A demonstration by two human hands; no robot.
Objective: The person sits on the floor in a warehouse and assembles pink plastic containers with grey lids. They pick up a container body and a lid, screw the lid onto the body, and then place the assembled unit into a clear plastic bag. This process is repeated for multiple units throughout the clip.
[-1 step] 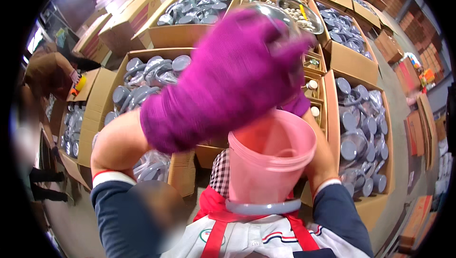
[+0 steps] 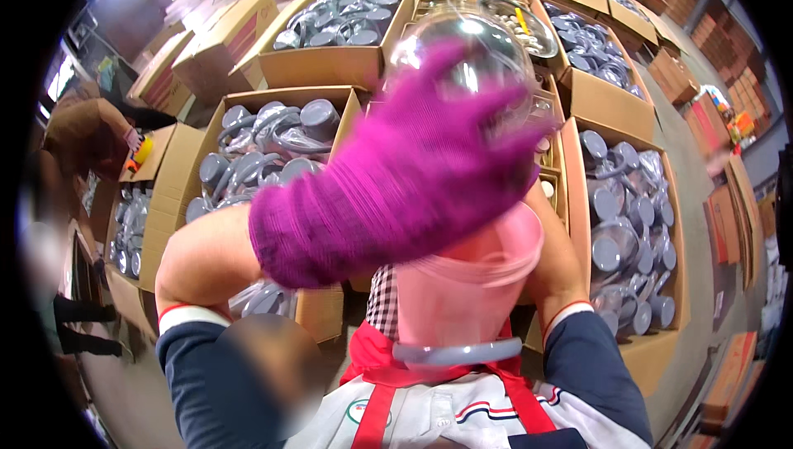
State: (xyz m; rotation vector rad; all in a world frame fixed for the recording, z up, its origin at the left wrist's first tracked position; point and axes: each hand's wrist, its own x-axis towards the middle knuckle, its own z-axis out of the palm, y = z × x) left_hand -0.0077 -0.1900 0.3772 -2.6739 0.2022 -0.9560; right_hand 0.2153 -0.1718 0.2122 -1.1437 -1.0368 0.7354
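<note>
My left hand [image 2: 413, 152], in a purple knit glove, reaches across in front of me with its fingers spread, smeared a little by motion. Just beyond the fingers is a clear, shiny, rounded vessel [image 2: 462, 36]; whether they press on it I cannot tell. My right forearm [image 2: 555, 255] rises on the other side, but the right hand is hidden behind the left glove. Below the gloves, close to my chest, a pink translucent bucket [image 2: 458, 304] stands with its mouth upward. A grey curved band [image 2: 458, 353] runs across its lower part.
Cardboard boxes of grey capped parts in plastic wrap stand left [image 2: 351, 114], far [image 2: 322, 61] and right [image 2: 582, 226]. A divided carton [image 2: 560, 193] lies ahead. Beyond it, a metal bowl [image 2: 541, 44] holds small pale pieces and a yellow item. Another person [image 2: 83, 123] bends at the left.
My left hand has shifted slightly down and its fingers have spread. More of the clear vessel shows above it. The pink bucket has moved slightly left.
</note>
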